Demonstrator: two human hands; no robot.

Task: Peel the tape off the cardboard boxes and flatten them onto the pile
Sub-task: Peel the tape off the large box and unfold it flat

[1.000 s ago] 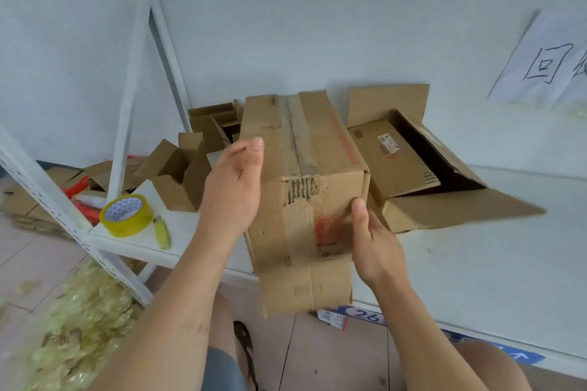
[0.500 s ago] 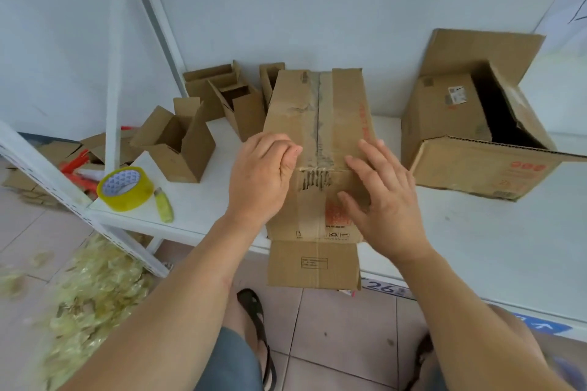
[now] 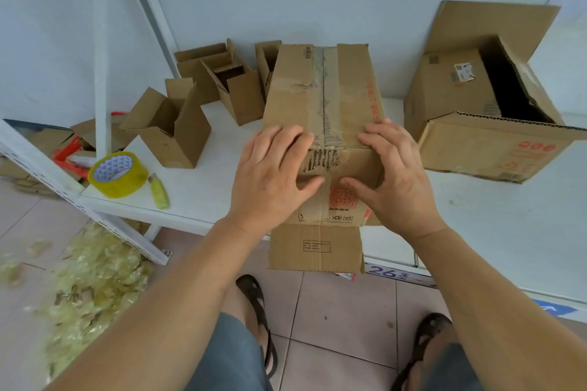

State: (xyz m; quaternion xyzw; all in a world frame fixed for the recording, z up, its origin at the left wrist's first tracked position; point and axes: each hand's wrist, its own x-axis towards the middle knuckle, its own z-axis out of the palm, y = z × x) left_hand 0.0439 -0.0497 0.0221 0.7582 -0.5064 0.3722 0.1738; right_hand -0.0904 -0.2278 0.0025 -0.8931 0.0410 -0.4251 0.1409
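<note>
Both hands have slid down toward the near top edge of the long brown cardboard box (image 3: pixel 320 98) since half a second back, and the box itself has barely shifted on the white shelf (image 3: pixel 476 225). Left hand (image 3: pixel 273 174) and right hand (image 3: pixel 394 174) each have fingers curled over the top edge and thumbs pressing the front face, so they're gripping the box near the torn patch where the corrugation shows.

Progress-wise, I'd say this one's barely started: the strip of clear tape (image 3: pixel 324 86) still runs down the top seam, though the bottom flap (image 3: pixel 316 247) already hangs open over the shelf edge. The big open brown box (image 3: pixel 495 146) on the right and the small open cartons (image 3: pixel 171 130) at the back all still stand unflattened. A heap of crumpled yellowish tape scraps (image 3: pixel 95 276) on the floor suggests plenty got peeled already.

Readable stuff: "200(mm)" on the front panel, a red stamp I can't make out, and a blue "26" label (image 3: pixel 386 271) on the shelf rim.
</note>
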